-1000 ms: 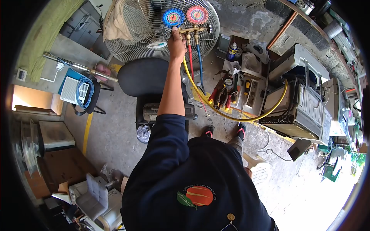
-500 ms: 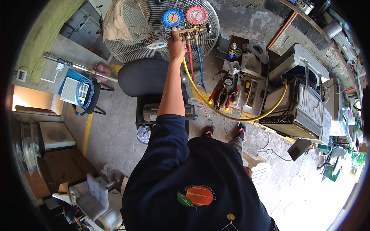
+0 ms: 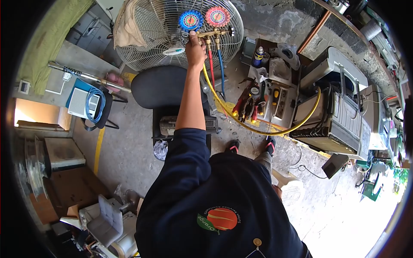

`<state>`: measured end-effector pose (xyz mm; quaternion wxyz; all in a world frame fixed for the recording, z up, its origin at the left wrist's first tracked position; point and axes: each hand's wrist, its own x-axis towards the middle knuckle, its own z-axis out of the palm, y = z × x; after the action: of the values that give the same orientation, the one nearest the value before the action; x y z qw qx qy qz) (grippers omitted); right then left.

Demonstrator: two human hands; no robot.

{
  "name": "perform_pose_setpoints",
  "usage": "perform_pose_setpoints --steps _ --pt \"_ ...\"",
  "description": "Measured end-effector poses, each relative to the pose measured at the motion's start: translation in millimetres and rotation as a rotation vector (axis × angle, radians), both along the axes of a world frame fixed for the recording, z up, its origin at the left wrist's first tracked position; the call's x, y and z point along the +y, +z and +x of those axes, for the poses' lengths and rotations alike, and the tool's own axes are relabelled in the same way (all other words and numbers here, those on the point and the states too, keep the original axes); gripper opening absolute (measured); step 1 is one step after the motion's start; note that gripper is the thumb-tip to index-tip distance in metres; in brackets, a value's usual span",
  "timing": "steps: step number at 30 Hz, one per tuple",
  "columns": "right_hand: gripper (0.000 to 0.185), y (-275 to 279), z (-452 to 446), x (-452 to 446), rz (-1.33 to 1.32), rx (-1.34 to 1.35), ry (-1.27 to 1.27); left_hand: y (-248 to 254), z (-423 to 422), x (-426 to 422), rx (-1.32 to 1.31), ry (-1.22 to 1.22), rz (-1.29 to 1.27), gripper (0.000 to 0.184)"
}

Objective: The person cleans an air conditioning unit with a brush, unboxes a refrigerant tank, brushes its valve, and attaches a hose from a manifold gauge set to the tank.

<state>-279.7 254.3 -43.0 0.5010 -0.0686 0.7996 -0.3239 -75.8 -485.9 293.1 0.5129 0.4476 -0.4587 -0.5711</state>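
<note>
My left hand (image 3: 196, 55) is stretched far forward and closed around the left end of a brass manifold gauge set (image 3: 214, 33), with the thumb on top beside the valve. The set carries a blue-rimmed gauge (image 3: 190, 20) and a red-rimmed gauge (image 3: 217, 16). Red (image 3: 211, 64) and blue hoses (image 3: 221, 71) hang below it. A yellow hose (image 3: 254, 130) loops right to a grey appliance unit (image 3: 344, 116). Only a sliver of my right hand (image 3: 278, 191) shows beside my body at the lower right; its fingers are hidden.
Behind the gauges stands a large wire-guarded fan (image 3: 148, 47). A black chair (image 3: 157, 86) is in front of it. Tools (image 3: 251, 103) and a spray can (image 3: 258, 56) lie to the right. A stool (image 3: 99, 116) holds a coiled blue cable (image 3: 94, 104) at left.
The gauge set and my left hand appear shifted very slightly left in the view. The grip is unchanged.
</note>
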Motion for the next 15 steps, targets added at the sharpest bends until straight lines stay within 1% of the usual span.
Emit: perform_pose_setpoints --steps 1,4,7,9,10,12,13,14,15 --pt "0.029 -1.6 -0.6 1.8 0.005 -0.006 -0.013 -0.4 -0.1 0.0 0.001 0.004 0.003 0.066" --pt "0.029 -6.4 -1.0 3.3 -0.039 0.039 0.087 -0.6 0.4 -0.6 0.006 -0.006 0.004 0.066" --pt "0.03 -3.5 -1.9 0.5 -0.011 0.037 0.074 -1.4 -0.1 -0.8 0.011 -0.002 0.002 0.066" --pt "0.03 4.7 -1.0 -5.5 0.008 -0.033 -0.042 -1.7 1.1 -1.9 0.019 -0.005 0.005 0.064" --pt "0.03 14.7 0.4 -12.7 0.014 -0.056 -0.081 -2.2 2.0 -2.5 0.028 -0.007 0.008 0.063" --pt "0.03 50.8 3.2 -36.8 0.192 -0.067 -0.128 -2.6 3.0 -2.6 0.028 -0.013 0.006 0.063" --pt "0.03 46.8 2.6 -33.6 0.192 -0.067 -0.128 -2.5 3.0 -2.7 0.029 -0.018 0.004 0.063" --pt "0.03 28.7 -0.8 -20.8 0.121 -0.064 -0.093 -2.6 2.8 -3.0 0.029 -0.018 0.004 0.063" --pt "0.03 24.7 -1.3 -18.5 0.085 -0.064 -0.075 -3.1 2.6 -3.6 0.024 -0.019 0.006 0.063"
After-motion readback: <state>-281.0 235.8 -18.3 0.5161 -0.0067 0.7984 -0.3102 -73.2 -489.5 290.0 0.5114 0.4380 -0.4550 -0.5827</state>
